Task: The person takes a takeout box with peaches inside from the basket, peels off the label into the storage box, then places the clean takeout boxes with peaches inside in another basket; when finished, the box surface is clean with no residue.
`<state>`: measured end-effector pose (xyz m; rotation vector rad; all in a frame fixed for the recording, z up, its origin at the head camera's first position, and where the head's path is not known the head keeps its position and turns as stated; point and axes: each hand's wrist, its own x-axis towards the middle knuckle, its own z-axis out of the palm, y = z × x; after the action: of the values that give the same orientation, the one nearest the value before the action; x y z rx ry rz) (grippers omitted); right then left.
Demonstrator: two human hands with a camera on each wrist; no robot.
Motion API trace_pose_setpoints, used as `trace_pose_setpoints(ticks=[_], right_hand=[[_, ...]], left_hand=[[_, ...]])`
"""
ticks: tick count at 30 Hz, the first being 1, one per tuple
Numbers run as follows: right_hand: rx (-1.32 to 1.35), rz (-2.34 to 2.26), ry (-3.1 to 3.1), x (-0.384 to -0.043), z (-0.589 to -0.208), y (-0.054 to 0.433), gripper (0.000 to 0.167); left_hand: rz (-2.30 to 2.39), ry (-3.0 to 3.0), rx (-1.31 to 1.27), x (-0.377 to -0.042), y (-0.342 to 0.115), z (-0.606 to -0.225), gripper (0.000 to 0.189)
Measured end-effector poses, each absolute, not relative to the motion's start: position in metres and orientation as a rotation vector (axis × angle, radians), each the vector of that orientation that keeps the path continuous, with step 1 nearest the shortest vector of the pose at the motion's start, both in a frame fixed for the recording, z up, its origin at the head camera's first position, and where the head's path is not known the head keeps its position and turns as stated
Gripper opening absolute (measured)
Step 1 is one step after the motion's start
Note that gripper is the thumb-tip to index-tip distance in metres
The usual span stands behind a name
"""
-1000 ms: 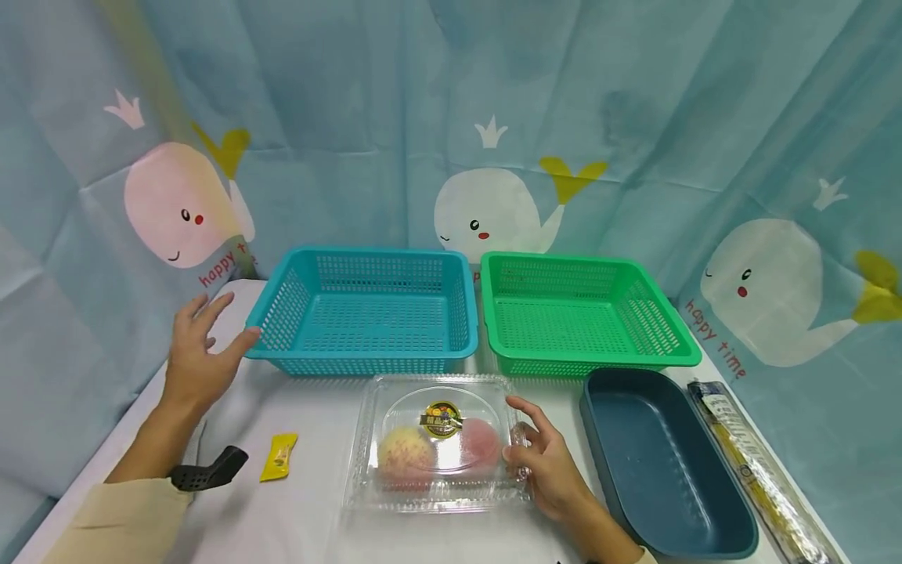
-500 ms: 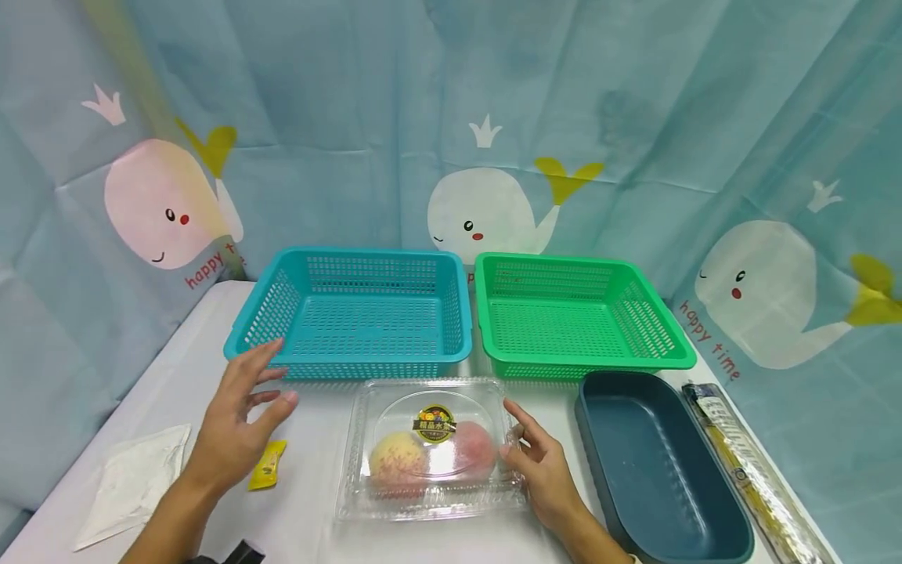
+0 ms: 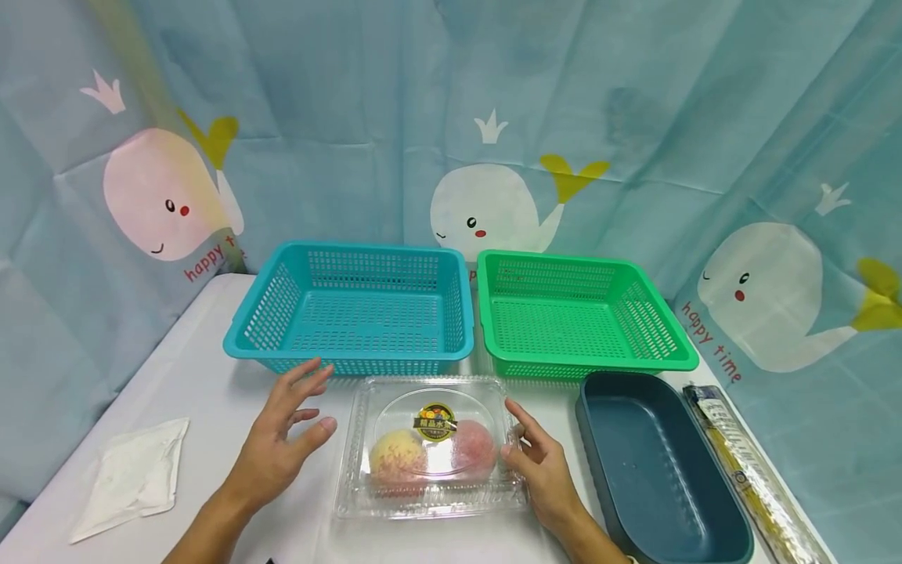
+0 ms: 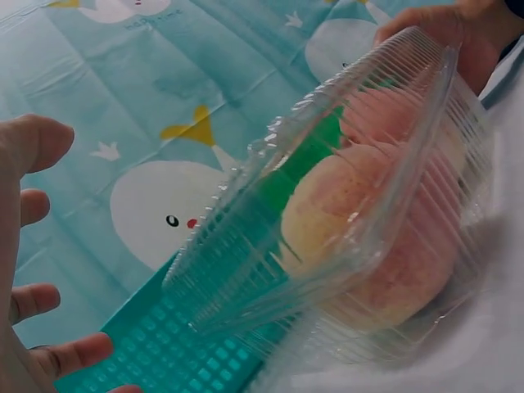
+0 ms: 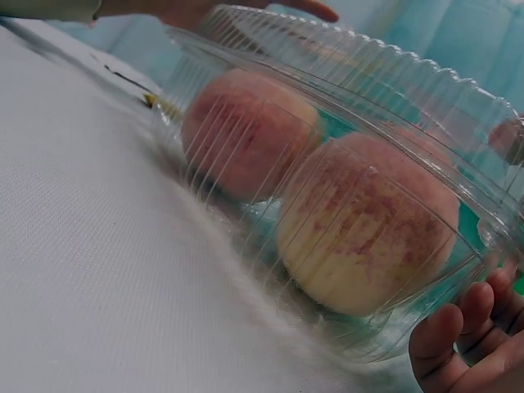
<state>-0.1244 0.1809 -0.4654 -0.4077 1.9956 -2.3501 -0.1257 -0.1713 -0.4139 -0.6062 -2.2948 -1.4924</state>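
Observation:
A clear plastic clamshell fruit box [image 3: 435, 487] lies with its lid closed in front of the baskets. Inside sit two peaches, a yellowish one [image 3: 398, 456] on the left and a pinker one [image 3: 474, 450] on the right. A black and gold sticker [image 3: 434, 423] is on the lid. My right hand [image 3: 546, 470] holds the box's right edge, thumb and forefinger on the rim; the right wrist view shows its other fingers curled low at the corner. To the left of the box, my left hand [image 3: 278, 446] hovers with fingers spread and holds nothing.
Behind the box stand a blue basket [image 3: 352, 366] and a green basket [image 3: 592, 366]. A dark blue tub [image 3: 662, 470] is at the right, beside a long clear-wrapped package [image 3: 757, 474]. A white packet [image 3: 134, 478] lies at the left. A whale-print curtain [image 3: 366, 188] hangs behind.
My left hand has moved right and down from the blue basket's left corner toward the box; the small yellow packet is now out of sight. The right hand stays on the box's edge.

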Motion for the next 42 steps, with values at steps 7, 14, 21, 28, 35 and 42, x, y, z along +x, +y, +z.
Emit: trace_pose_setpoints(ticks=[7, 14, 21, 28, 35, 42], right_hand=[[-0.41, -2.363, 2.011, -0.123, -0.467, 0.181, 0.063], [-0.432, -2.364, 2.007, -0.121, -0.467, 0.18, 0.063], [-0.451, -2.346, 2.055, -0.122, -0.466, 0.179, 0.061], [-0.404, -2.151, 2.357, -0.123, -0.46, 0.178, 0.06], [-0.351, -1.992, 2.835, -0.124, -0.428, 0.175, 0.055], [-0.524, -2.057, 2.788, -0.125, -0.379, 0.169, 0.051]], left_hand=[[-1.477, -2.326, -0.647, -0.127, -0.166, -0.422, 0.062], [-1.476, -2.427, -0.626, -0.128, -0.158, -0.436, 0.054], [-1.553, -2.511, -0.576, -0.129, -0.152, -0.451, 0.046], [-1.644, -2.557, -0.498, -0.127, -0.148, -0.457, 0.049], [-1.704, -2.523, -0.456, -0.125, -0.145, -0.458, 0.049], [-1.757, -2.487, -0.451, -0.123, -0.142, -0.458, 0.049]])
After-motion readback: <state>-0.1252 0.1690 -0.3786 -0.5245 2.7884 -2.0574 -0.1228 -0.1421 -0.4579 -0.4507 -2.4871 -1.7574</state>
